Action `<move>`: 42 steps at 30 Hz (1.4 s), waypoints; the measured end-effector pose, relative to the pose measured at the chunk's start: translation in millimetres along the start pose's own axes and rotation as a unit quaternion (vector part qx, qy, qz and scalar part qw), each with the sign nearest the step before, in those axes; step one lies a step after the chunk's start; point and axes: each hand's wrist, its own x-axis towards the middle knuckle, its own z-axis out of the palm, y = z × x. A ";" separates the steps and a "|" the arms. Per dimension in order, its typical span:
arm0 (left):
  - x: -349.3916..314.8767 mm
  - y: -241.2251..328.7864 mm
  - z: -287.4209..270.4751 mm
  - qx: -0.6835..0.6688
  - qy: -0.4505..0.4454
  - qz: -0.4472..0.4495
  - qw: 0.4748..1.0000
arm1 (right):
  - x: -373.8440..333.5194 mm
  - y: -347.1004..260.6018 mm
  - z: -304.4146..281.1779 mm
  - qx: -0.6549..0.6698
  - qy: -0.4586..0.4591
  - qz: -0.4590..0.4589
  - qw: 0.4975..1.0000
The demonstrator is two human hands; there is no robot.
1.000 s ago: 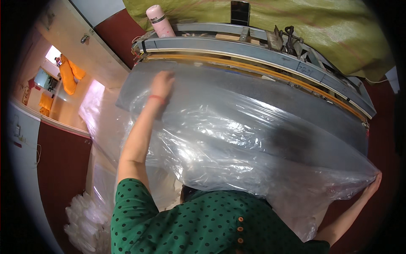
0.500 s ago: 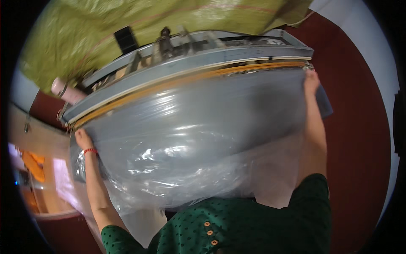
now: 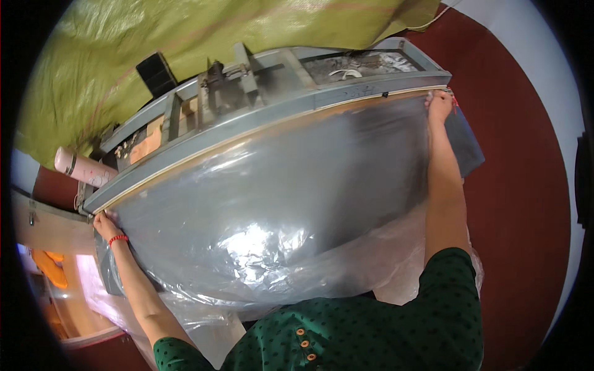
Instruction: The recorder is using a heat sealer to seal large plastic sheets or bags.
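Fingers [image 3: 101, 217] pinch the far corners of a clear plastic sheet [image 3: 204, 185]

Fingers of the left hand [image 3: 107, 227] are bent, with the tips close together. They hold one far corner of the sheet, right by the end of a long grey metal frame [image 3: 315, 98]. The hand is small here, so I cannot tell just how the thumb sits. A red bracelet [image 3: 118, 239] is on that wrist.

The right hand [image 3: 440, 105] is curled up, almost like a fist. It holds the other far corner, near the right end of the frame. The palm faces away, so some of its grip is hidden.

The sheet is spread out between the two hands. It lies over a dark grey top [image 3: 465, 145], which pokes out past the right arm. Near the frame the sheet is pulled fairly flat. Close to the person it is wrinkly and very shiny, and the bright spots make the top under it hard to see. Part of its near edge is hidden by the green dotted shirt [image 3: 346, 328]. The lower edge cuts off the left sleeve.

Behind the frame, a yellow-green cover [image 3: 216, 25] runs out past the top. A pink bottle [image 3: 85, 167] leans at the left end. Little bits inside the frame are too small to name.
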 end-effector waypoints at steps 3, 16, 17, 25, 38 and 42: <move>11.0 -7.2 -10.4 -0.079 0.013 -0.055 0.995 | -0.5 -12.4 -4.1 0.002 -0.003 -0.005 1.000; -80.6 133.1 -50.0 0.102 -0.308 0.071 0.943 | -32.2 -91.4 -97.9 -0.217 -0.032 -0.173 0.960; -102.1 151.0 -44.6 0.060 -0.322 0.085 0.941 | -21.7 -88.5 -116.2 -0.298 0.043 -0.155 0.941; -179.1 240.2 -84.8 -0.019 -0.372 0.114 0.921 | -283.1 -263.9 46.7 -0.095 -0.247 -0.355 0.897; -198.9 212.6 -189.1 0.206 -0.582 0.028 0.786 | -470.8 -251.2 131.0 0.057 -0.762 -0.170 0.622; -276.0 166.0 -184.5 0.128 -0.620 -0.077 0.770 | -307.1 -147.9 73.6 -0.089 -0.531 -0.133 0.832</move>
